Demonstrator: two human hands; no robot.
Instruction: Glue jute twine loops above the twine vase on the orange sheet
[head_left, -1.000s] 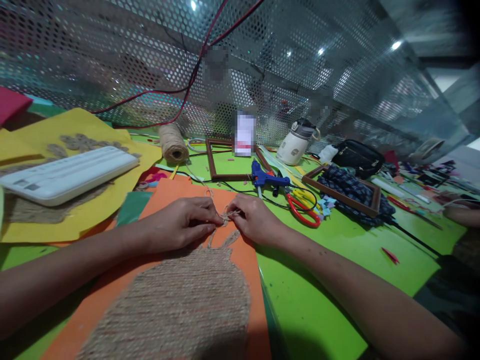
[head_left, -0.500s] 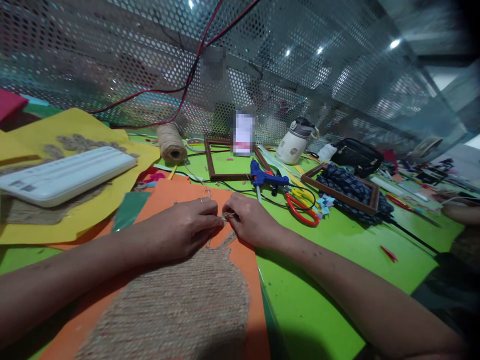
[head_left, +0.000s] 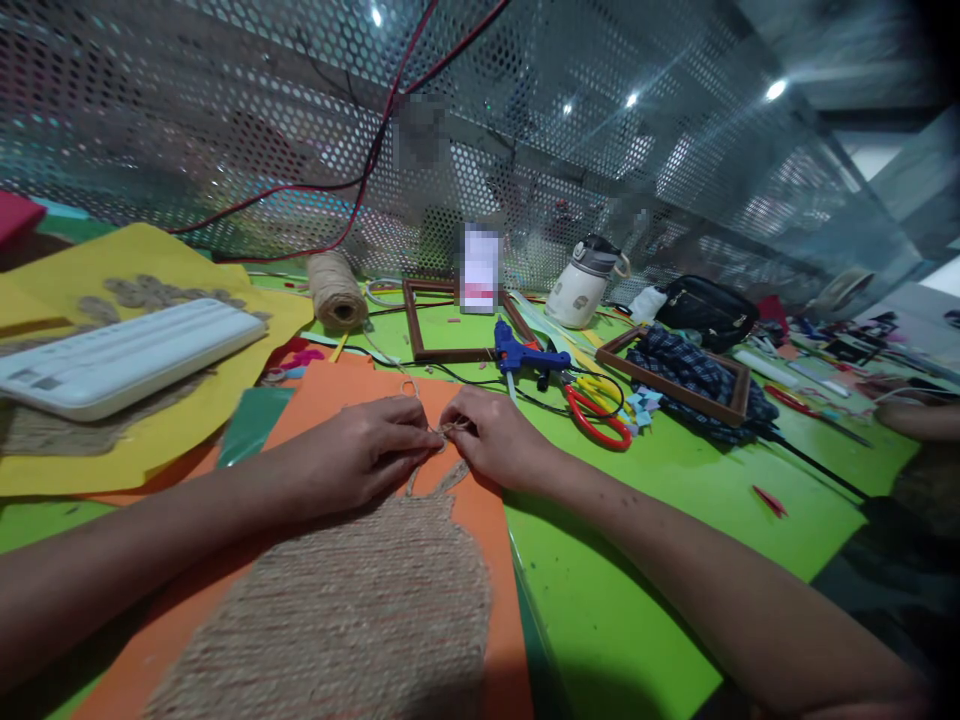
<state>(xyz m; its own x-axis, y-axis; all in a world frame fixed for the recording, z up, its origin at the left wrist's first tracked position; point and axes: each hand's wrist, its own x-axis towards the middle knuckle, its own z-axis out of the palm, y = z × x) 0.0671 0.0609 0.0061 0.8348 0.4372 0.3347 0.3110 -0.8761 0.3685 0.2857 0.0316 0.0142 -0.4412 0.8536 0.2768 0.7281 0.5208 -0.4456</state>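
Both my hands meet over an orange sheet (head_left: 501,560), above a broad shape covered in rows of jute twine (head_left: 352,600). My left hand (head_left: 386,445) pinches a strand of jute twine (head_left: 409,386) between thumb and fingers. Close beside it, my right hand (head_left: 487,432) has its fingertips closed on a small twisted bit of the same twine. Short twine stems (head_left: 452,476) lie on the sheet just below the fingers. The strand runs back toward a spool of jute twine (head_left: 335,290). My fingers partly hide the pinched piece.
A white keyboard-like slab (head_left: 135,355) rests on yellow paper (head_left: 172,440) at left. Behind my hands are a wooden frame (head_left: 411,325), a blue glue gun (head_left: 525,352), red-handled scissors (head_left: 600,420) and a white bottle (head_left: 577,290). Another frame (head_left: 675,385) lies on dark checked cloth at right.
The whole view has shifted slightly. My hands keep nearly the same place and grip, with the left fingers a little more stretched along the twine.
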